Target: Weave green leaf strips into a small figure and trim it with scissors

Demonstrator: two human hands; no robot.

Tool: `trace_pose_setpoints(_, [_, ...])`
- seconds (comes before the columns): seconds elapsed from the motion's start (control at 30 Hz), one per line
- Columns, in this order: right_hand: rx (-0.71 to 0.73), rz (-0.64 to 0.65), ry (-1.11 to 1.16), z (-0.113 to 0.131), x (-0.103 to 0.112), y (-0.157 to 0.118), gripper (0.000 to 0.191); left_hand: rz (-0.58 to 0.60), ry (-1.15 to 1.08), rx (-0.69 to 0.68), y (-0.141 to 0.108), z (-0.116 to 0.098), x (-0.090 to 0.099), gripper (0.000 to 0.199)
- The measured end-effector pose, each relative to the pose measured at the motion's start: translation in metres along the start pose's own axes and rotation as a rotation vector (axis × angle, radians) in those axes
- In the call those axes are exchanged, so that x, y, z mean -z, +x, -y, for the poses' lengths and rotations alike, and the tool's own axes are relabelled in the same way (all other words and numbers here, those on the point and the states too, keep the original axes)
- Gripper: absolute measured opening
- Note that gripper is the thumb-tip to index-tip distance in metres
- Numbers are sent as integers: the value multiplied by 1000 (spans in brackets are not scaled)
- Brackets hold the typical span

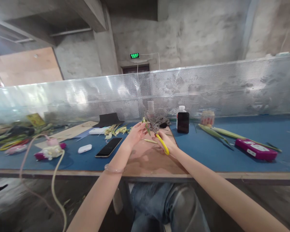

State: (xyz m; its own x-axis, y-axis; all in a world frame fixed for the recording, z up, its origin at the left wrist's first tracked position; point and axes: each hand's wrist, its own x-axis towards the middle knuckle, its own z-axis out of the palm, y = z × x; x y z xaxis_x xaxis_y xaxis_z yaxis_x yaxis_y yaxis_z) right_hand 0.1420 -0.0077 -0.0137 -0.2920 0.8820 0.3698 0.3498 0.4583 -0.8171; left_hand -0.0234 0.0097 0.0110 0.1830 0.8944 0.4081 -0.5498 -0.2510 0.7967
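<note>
My left hand (135,133) is closed, with its fingertips pinching a small plant piece (148,129) that has pale and green leafy parts. My right hand (167,140) is wrapped round a pair of scissors with yellow handles (163,145). The scissor blades point up and away, close to the plant piece; whether they touch it I cannot tell. Both hands are above a brown board (147,162) on the table. A short pale stalk (150,141) shows between the hands. Behind them sits a tangle of grey wire or string (159,121).
Left of the board are a dark phone (109,147), a white earbud case (84,148), pale husk pieces (120,129) and a corded pink device (50,151). At right stand an upright phone (183,122), a jar (207,118) and a magenta box (255,149). Perforated metal (99,96) rises behind.
</note>
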Motion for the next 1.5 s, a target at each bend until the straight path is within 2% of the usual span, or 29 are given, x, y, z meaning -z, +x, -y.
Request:
trace_pose_setpoints(0.5, [-8,1,2,1,-1,-3,19,4,-10,-9,0,0,0,4])
trace_pose_setpoints(1.17, [17,1,-23,1,0,-2,18,17,0,2,0,1,1,14])
trace_pose_setpoints(1.5, [34,-25,-31,-1,-1,-1,15,20,0,11,0,0,2,7])
